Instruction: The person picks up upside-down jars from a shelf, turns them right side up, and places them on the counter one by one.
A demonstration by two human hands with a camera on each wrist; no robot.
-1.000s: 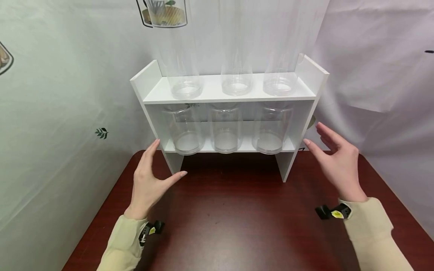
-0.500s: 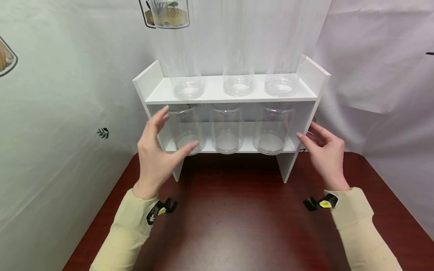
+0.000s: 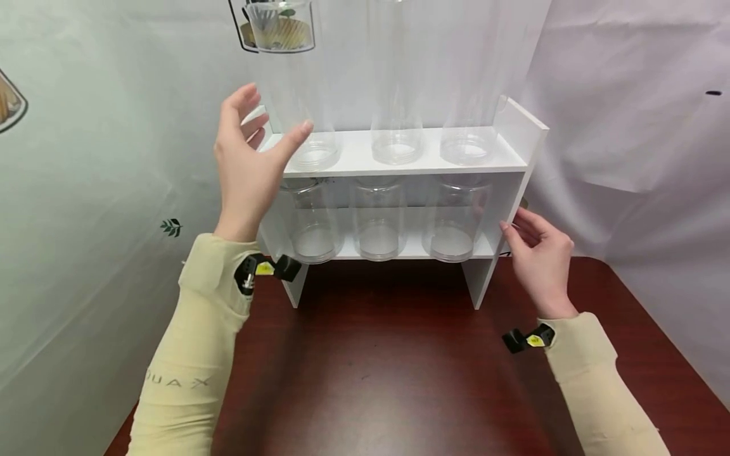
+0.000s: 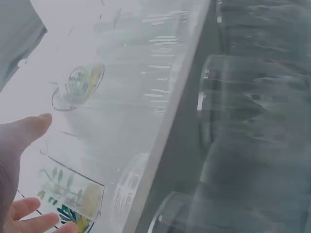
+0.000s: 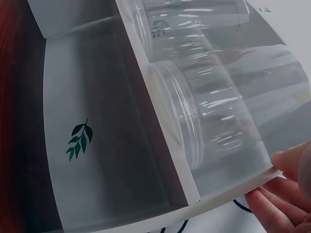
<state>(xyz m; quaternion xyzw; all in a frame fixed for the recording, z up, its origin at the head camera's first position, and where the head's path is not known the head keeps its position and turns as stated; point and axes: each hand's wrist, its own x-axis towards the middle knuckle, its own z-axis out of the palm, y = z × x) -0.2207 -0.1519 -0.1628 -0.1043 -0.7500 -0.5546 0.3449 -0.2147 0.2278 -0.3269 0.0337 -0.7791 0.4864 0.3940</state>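
A white two-tier shelf (image 3: 355, 149) stands on a dark red table, with clear jars on both tiers. My right hand (image 3: 543, 263) pinches the right side panel (image 5: 228, 190), thumb on its inner side and fingers outside. At the upper left, my left hand (image 3: 244, 168) is raised with fingers spread and loosely bent, in front of the top-left corner of the shelf. Its thumb overlaps the tall top-left jar (image 3: 315, 155) in the head view. The left wrist view shows the thumb (image 4: 31, 128) and fingertips apart, with nothing between them.
Two more tall jars, a middle one (image 3: 397, 144) and a right one (image 3: 469, 149), share the top tier. Below sit three shorter jars, including a left one (image 3: 315, 240). White printed cloth (image 3: 114, 158) surrounds the table (image 3: 376, 361) at the back and sides.
My left hand has risen from beside the lower tier to the top-left corner. The right hand has moved inward and taken hold of the right side panel. The shelf looks still.
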